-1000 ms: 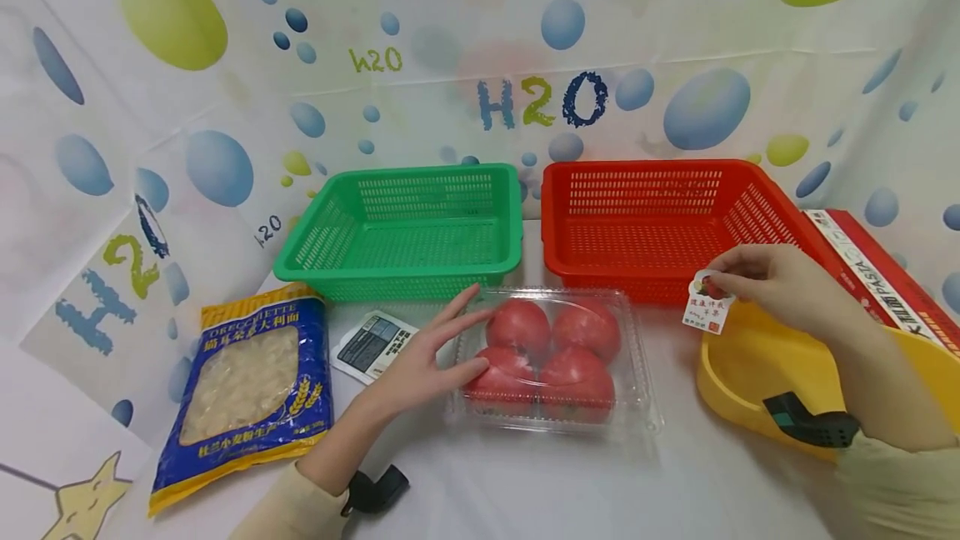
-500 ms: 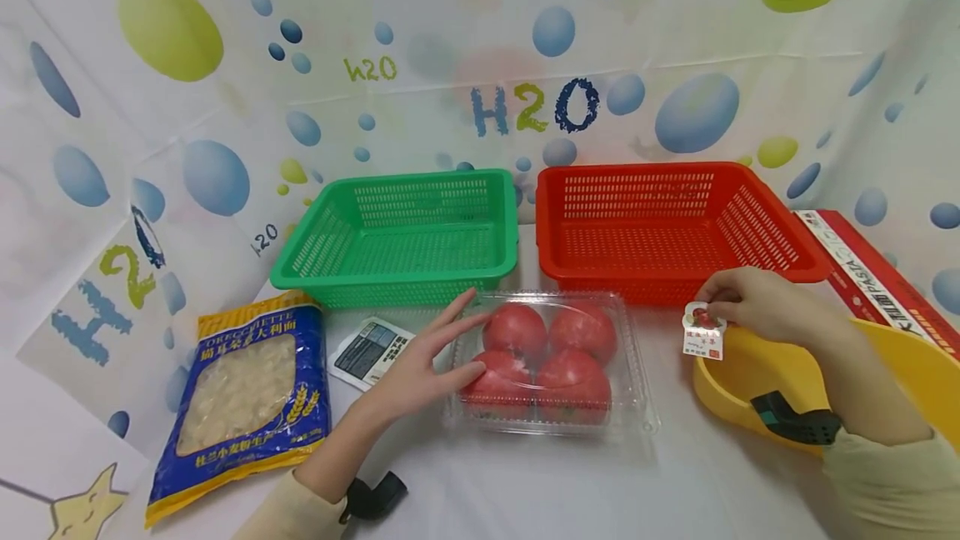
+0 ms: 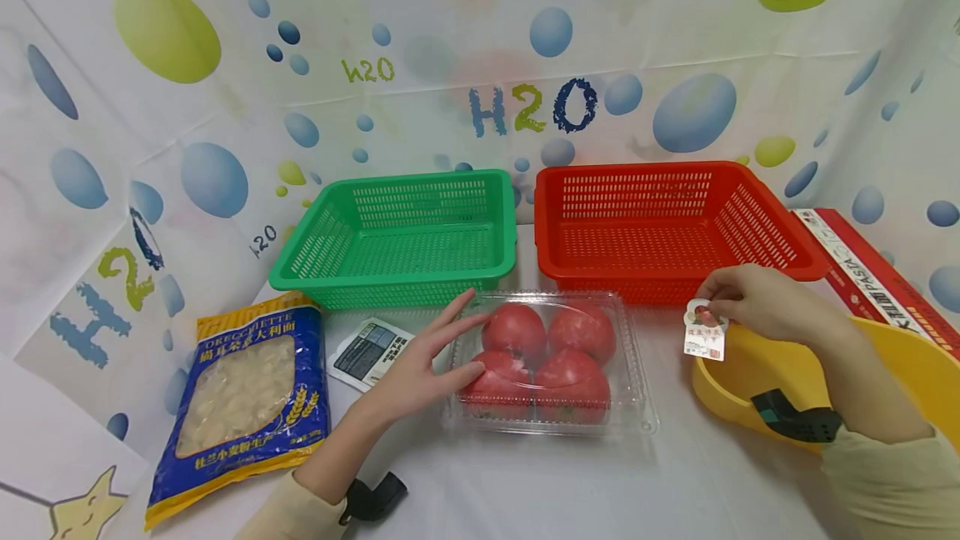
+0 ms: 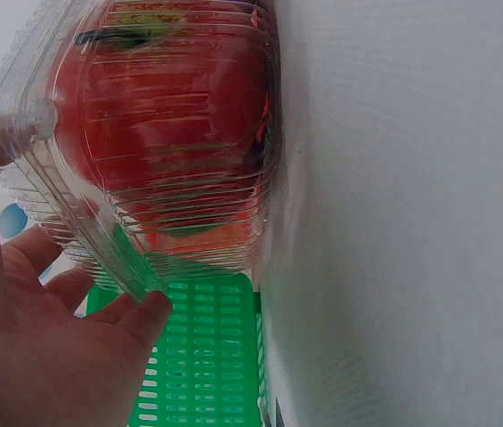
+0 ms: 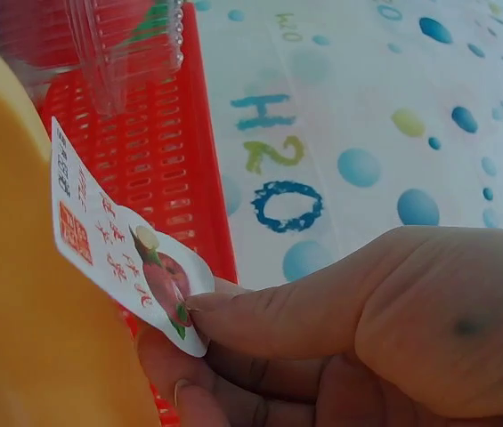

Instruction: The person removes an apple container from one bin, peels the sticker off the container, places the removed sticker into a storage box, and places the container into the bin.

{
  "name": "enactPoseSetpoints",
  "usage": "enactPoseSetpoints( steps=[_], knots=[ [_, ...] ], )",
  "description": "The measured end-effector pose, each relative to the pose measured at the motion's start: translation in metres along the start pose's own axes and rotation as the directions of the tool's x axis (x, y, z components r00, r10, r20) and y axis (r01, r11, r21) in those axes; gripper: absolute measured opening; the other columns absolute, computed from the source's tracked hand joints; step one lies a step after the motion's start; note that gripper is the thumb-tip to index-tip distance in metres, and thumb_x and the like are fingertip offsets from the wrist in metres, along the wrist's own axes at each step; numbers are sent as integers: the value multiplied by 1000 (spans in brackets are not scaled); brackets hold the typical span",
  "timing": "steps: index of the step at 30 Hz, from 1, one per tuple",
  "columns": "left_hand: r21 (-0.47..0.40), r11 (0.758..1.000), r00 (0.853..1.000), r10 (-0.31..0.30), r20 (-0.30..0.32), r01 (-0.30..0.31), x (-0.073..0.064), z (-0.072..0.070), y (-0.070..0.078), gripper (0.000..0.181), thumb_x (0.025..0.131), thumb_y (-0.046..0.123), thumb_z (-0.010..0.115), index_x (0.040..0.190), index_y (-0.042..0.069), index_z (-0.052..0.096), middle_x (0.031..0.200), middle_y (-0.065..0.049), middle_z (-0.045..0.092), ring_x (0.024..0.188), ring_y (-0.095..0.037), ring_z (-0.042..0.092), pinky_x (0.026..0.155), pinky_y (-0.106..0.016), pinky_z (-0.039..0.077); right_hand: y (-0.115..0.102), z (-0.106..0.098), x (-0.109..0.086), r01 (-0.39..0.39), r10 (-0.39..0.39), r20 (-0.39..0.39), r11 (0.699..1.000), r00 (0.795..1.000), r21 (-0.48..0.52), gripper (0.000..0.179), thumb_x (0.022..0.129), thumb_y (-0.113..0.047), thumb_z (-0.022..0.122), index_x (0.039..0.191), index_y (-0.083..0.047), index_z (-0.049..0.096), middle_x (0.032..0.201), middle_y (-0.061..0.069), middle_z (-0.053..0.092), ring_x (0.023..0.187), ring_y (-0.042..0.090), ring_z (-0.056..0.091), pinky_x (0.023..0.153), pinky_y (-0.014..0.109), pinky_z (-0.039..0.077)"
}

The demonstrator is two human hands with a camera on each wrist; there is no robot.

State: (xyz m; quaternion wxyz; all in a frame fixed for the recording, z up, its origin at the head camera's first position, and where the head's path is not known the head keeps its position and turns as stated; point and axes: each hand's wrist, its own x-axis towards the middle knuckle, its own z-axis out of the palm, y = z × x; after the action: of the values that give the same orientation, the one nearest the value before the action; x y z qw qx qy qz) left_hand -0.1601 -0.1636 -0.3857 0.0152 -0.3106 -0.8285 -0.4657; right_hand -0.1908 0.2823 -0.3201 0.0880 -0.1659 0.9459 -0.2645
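My left hand (image 3: pixel 420 373) rests with spread fingers on the left side of a clear plastic clamshell box (image 3: pixel 637 394) that holds several round red fruits (image 3: pixel 573 382). In the left wrist view, its fingertips lie along the ridged rim of the box (image 4: pixel 189 169). My right hand (image 3: pixel 772 307) pinches a small white label (image 3: pixel 705 342) between thumb and fingers, over the rim of a yellow bowl (image 3: pixel 738 398). Red lettering and a picture of a red fruit show on the label (image 5: pixel 100 236) in the right wrist view.
A green basket (image 3: pixel 397 277) and a red basket (image 3: pixel 551 265) stand behind the box. To the left lie a blue pasta bag (image 3: pixel 307 390) and a small white packet (image 3: pixel 352 369). A red pasta box (image 3: pixel 855 261) stands at the right.
My right hand has lowered the label slightly and its printed face has tilted. The left hand stays on the clamshell box. The whole view has shifted a little.
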Motion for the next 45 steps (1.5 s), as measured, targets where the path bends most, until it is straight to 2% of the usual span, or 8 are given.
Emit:
enactPoseSetpoints(
  steps=[9,14,16,23,29,35,38,45],
  knots=[
    [-8,1000,1000,11,6,-11,0,1,-1,58,92,19,71,147,12,54,165,-8,24,151,-30,19,108,-68,29,5,-10,-9,-35,35,-18,998,999,-43,13,96,-12,68,107,-6,70,95,0,66,91,24,58,71,33,49],
    [-19,1000,1000,13,6,-13,0,3,0,58,92,19,71,147,13,54,165,-1,24,151,-29,19,109,-68,29,13,-14,-15,-46,46,5,998,999,-42,12,95,-10,69,107,-6,70,96,0,66,92,23,57,71,33,50],
    [-25,1000,1000,13,5,-13,0,4,0,58,92,19,72,147,13,55,165,1,24,151,-28,19,109,-67,30,16,-13,-16,-51,52,23,998,998,-39,14,95,-10,69,108,-4,69,97,0,66,92,23,58,71,32,51],
    [-15,1000,1000,21,6,-21,1,1,-1,58,92,19,71,147,12,54,165,-8,24,151,-29,21,108,-68,31,28,-10,-18,-58,59,109,998,992,-9,22,92,-7,71,111,2,65,101,4,66,88,20,60,73,33,59],
    [-11,1000,1000,8,8,-8,0,-2,-1,57,92,19,71,147,13,54,165,-8,24,151,-29,19,108,-68,30,35,-4,-11,-51,42,187,998,981,43,20,90,-8,73,107,-1,65,99,4,63,87,20,59,73,32,59],
    [-19,1000,1000,3,13,-3,-1,-2,-3,57,93,19,70,147,12,54,165,-9,24,151,-30,20,107,-68,32,35,-2,-8,-72,57,221,995,974,62,23,91,-6,71,111,2,64,103,6,63,88,21,60,76,40,60],
    [-22,1000,1000,2,13,-2,-1,-2,-2,57,93,19,70,147,13,54,165,-7,24,151,-29,19,107,-68,32,32,-3,-9,-67,60,209,997,976,27,26,92,-9,71,114,3,65,102,6,65,87,21,61,75,41,60],
    [-20,1000,1000,2,10,-1,-1,-3,0,58,92,20,71,147,13,54,166,-6,24,152,-27,18,109,-67,31,25,-13,-13,-53,72,121,987,990,-153,42,96,-26,69,119,8,67,101,11,69,83,20,61,72,43,57]
  ],
)
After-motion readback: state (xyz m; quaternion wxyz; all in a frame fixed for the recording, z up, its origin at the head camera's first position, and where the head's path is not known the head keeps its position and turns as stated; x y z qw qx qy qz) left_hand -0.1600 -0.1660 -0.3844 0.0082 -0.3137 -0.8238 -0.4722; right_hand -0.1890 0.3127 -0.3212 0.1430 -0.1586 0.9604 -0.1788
